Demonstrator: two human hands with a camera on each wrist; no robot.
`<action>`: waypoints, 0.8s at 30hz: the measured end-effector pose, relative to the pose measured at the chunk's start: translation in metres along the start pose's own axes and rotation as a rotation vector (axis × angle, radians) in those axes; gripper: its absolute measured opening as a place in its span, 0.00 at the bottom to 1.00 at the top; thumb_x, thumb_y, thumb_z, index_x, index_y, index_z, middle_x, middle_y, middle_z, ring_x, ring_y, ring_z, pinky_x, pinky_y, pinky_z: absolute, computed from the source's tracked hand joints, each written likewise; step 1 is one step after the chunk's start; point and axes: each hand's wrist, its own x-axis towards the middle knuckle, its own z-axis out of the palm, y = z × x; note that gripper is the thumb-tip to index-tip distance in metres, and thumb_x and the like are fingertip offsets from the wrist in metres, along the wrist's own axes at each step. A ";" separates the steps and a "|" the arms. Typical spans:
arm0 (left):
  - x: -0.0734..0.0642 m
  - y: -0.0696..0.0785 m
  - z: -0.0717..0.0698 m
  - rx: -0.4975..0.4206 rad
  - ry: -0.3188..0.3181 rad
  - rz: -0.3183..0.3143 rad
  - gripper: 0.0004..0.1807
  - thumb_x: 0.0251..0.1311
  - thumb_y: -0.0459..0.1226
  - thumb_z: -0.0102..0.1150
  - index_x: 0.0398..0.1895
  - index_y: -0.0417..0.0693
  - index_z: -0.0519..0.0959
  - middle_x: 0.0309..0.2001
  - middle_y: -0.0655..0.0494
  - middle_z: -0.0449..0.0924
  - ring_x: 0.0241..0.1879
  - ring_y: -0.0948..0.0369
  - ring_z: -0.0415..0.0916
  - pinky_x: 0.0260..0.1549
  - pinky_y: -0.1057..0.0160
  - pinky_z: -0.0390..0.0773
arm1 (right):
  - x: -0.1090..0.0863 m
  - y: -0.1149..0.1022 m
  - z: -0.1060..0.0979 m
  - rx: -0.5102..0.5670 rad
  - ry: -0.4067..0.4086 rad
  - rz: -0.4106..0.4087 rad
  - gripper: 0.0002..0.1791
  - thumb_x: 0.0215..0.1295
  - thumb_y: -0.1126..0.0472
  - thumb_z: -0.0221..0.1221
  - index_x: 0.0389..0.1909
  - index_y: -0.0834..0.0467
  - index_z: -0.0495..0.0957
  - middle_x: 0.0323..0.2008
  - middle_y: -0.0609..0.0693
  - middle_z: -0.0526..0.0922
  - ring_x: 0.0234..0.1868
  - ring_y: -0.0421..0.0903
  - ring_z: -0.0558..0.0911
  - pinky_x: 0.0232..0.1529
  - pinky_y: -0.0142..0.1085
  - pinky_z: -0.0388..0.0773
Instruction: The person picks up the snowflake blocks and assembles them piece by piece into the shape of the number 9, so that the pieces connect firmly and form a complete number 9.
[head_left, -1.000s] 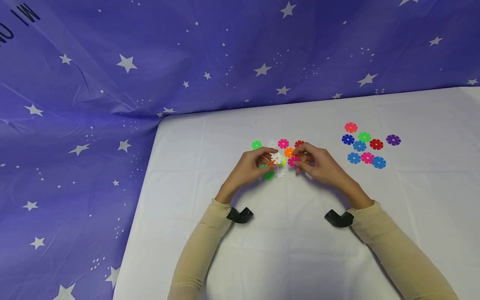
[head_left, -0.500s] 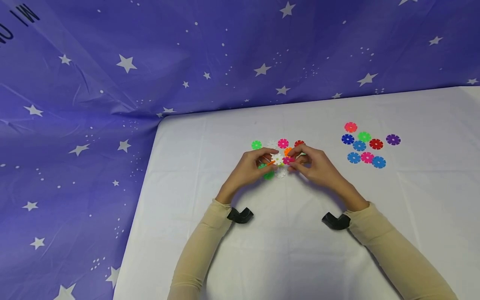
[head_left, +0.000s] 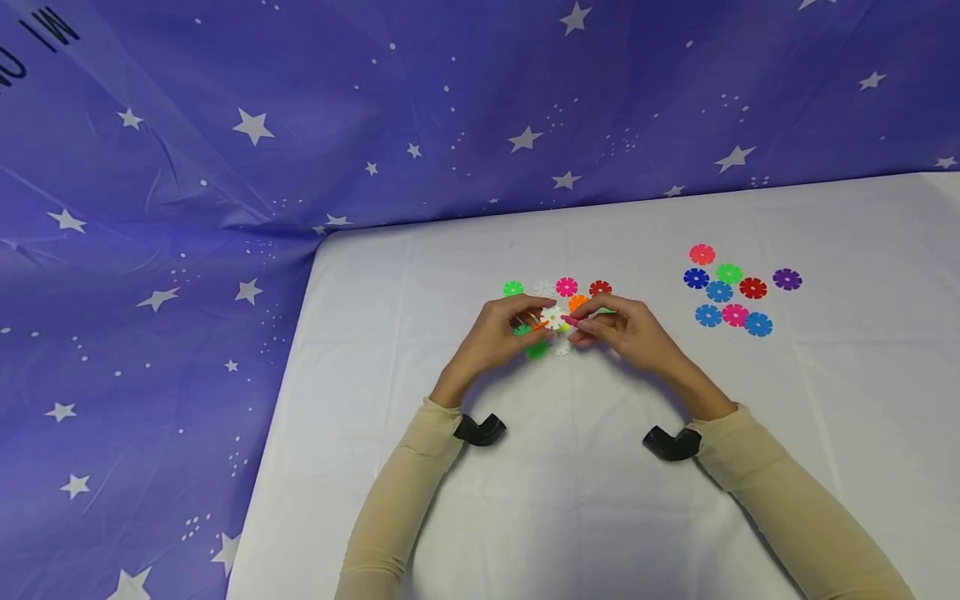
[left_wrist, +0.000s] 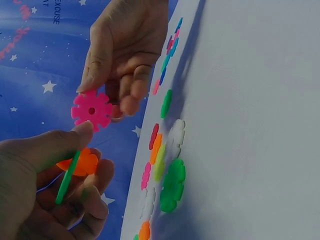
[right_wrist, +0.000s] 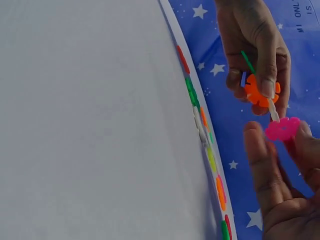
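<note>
Above the table, my left hand [head_left: 495,337] grips a small joined cluster of notched plastic discs. In it are a white disc [head_left: 552,317], an orange disc [right_wrist: 259,91] and a green disc [left_wrist: 68,176] seen edge-on. My right hand [head_left: 630,332] pinches a pink notched disc [left_wrist: 92,111] between thumb and fingers. The pink disc stands crosswise at the right edge of the white one, rim against rim in the right wrist view. The left thumb tip overlaps the pink disc's lower edge in the left wrist view.
Loose discs lie under and behind the hands, among them a red disc [head_left: 600,288], a pink disc [head_left: 566,287] and a green disc [head_left: 513,288]. Farther right is another group with a purple disc [head_left: 787,279]. A starry purple cloth [head_left: 450,108] hangs behind the white table [head_left: 525,500].
My right hand has moved left, bringing the pink disc up to the white one. The pink disc has turned from face-on to nearly edge-on in the head view. The left hand stays put.
</note>
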 end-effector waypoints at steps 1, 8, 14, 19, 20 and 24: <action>0.000 0.000 0.000 0.000 0.000 0.001 0.20 0.56 0.34 0.69 0.54 0.42 0.81 0.44 0.49 0.85 0.37 0.61 0.80 0.38 0.66 0.79 | 0.000 0.001 0.000 -0.007 -0.002 0.012 0.11 0.69 0.70 0.56 0.49 0.71 0.75 0.37 0.69 0.85 0.38 0.58 0.87 0.43 0.36 0.83; 0.000 0.000 -0.001 -0.002 -0.004 0.013 0.21 0.55 0.35 0.71 0.53 0.42 0.82 0.44 0.51 0.85 0.36 0.63 0.80 0.38 0.67 0.79 | 0.001 0.000 0.000 -0.057 -0.033 0.032 0.12 0.71 0.68 0.54 0.51 0.69 0.75 0.37 0.67 0.84 0.34 0.59 0.86 0.37 0.42 0.84; 0.000 -0.001 0.000 0.022 -0.003 0.069 0.20 0.54 0.33 0.71 0.51 0.40 0.82 0.38 0.51 0.84 0.34 0.63 0.80 0.37 0.65 0.81 | 0.000 0.001 0.002 -0.097 0.017 0.023 0.09 0.71 0.68 0.54 0.47 0.69 0.78 0.36 0.66 0.85 0.34 0.57 0.86 0.38 0.37 0.83; 0.000 0.000 0.001 0.040 0.014 0.114 0.19 0.54 0.32 0.71 0.50 0.38 0.82 0.36 0.49 0.84 0.33 0.61 0.78 0.37 0.65 0.80 | 0.000 0.002 0.006 -0.057 0.071 0.028 0.08 0.69 0.69 0.56 0.43 0.70 0.79 0.35 0.67 0.85 0.34 0.54 0.87 0.39 0.35 0.83; -0.001 0.000 0.001 0.048 0.019 0.121 0.19 0.55 0.32 0.70 0.50 0.37 0.83 0.36 0.49 0.84 0.32 0.61 0.78 0.36 0.64 0.80 | 0.000 0.001 0.008 -0.042 0.079 0.028 0.08 0.69 0.69 0.56 0.42 0.71 0.79 0.35 0.68 0.85 0.34 0.54 0.87 0.39 0.35 0.83; -0.001 -0.001 0.002 0.062 0.032 0.140 0.18 0.55 0.32 0.70 0.50 0.37 0.83 0.34 0.49 0.83 0.32 0.60 0.76 0.34 0.61 0.79 | 0.001 0.000 0.012 0.003 0.098 0.035 0.09 0.69 0.69 0.56 0.42 0.72 0.78 0.37 0.71 0.84 0.35 0.51 0.88 0.39 0.38 0.83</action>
